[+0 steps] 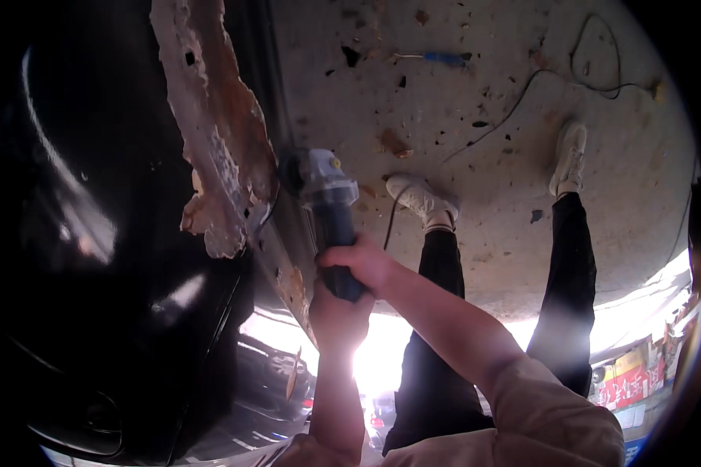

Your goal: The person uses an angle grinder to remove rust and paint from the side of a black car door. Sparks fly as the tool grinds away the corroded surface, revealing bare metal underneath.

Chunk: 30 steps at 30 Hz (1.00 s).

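Both my hands are wrapped round the dark body of an angle grinder (336, 222). My left hand (338, 313) closes around its rear end, and my right hand (364, 265) grips just ahead of it. The grinder's pale metal head (325, 166) points away from me, its dark disc side turned left, close to the edge of a black car body. Whether the disc touches the metal, I cannot tell. Left of the head, a strip of rusted, ragged sheet metal (218, 132) runs along the glossy black panel (109, 311).
On the stained floor (514, 257) lie a blue-handled screwdriver (444, 58), scattered rust flakes and a larger brown flake (396, 144). A thin black cable (514, 107) loops across at the upper right. My light shoes (422, 198) stand right of the grinder, with a cord running over one.
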### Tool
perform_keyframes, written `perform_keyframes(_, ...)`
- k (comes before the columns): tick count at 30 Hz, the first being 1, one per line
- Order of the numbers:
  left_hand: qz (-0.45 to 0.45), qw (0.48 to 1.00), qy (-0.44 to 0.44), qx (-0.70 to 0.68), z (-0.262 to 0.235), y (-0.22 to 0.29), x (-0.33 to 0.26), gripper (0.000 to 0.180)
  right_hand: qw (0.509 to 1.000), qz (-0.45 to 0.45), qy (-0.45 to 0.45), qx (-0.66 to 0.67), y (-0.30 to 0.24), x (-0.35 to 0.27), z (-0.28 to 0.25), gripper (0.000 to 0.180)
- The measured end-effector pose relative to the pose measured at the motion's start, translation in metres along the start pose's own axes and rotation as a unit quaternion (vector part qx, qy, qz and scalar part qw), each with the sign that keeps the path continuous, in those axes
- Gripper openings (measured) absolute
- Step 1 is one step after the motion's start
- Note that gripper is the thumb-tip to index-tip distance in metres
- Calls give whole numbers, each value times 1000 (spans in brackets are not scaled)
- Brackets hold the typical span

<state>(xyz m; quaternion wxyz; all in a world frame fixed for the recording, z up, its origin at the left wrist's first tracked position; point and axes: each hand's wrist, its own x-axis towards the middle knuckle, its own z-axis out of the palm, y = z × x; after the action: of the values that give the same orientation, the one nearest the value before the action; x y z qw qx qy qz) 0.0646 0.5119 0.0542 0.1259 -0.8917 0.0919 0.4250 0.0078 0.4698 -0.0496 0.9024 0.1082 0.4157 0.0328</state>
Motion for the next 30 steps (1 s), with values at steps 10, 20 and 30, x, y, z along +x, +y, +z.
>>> perform_keyframes(10,7,997,-29,-76,-2,1,5,70,996,-39,51,-56,-12,-4,10,27)
perform_keyframes(20,3,992,-51,-117,-14,11,-1,61,991,-38,67,-113,-12,-7,17,37)
perform_keyframes(30,-22,984,-82,-154,-13,17,12,54,986,-54,91,-127,-23,-4,17,36)
